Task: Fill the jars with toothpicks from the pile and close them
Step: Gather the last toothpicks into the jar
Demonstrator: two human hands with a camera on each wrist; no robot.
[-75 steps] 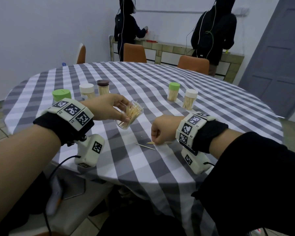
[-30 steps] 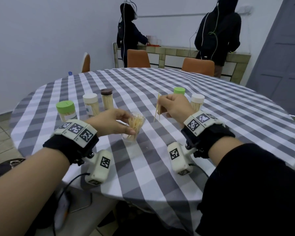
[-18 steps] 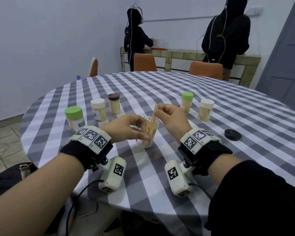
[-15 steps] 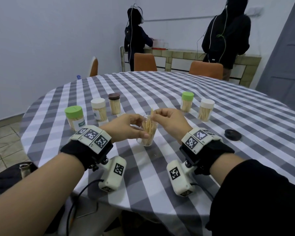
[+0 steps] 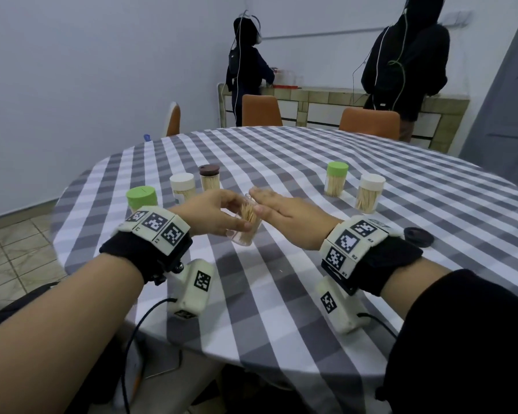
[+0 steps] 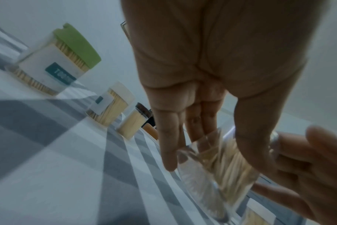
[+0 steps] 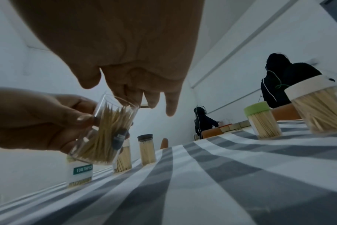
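My left hand (image 5: 222, 212) grips a clear open jar (image 5: 247, 223) partly filled with toothpicks. It holds the jar just above the checked tablecloth (image 5: 281, 294), tilted with its mouth toward my right hand. The right hand (image 5: 271, 203) lies flat with straight fingers against the jar's mouth and holds nothing. The left wrist view shows the jar (image 6: 217, 164) between my thumb and fingers, with the right hand (image 6: 308, 167) beside it. From the right wrist, the jar (image 7: 106, 134) sits in the left hand (image 7: 38, 118) under my right fingertips (image 7: 170, 109). A black lid (image 5: 418, 236) lies at the right.
Closed filled jars stand on the table: green-lidded (image 5: 141, 198), white-lidded (image 5: 182, 186) and brown-lidded (image 5: 209, 177) at the left, green-lidded (image 5: 337, 182) and white-lidded (image 5: 370, 195) at the right. Orange chairs (image 5: 260, 110) and two people in black (image 5: 407, 55) are behind the table.
My right hand picked toothpicks off the cloth, carried them to the jar and let them go into it. It now lies flat at the jar's mouth. The left hand kept hold of the jar.
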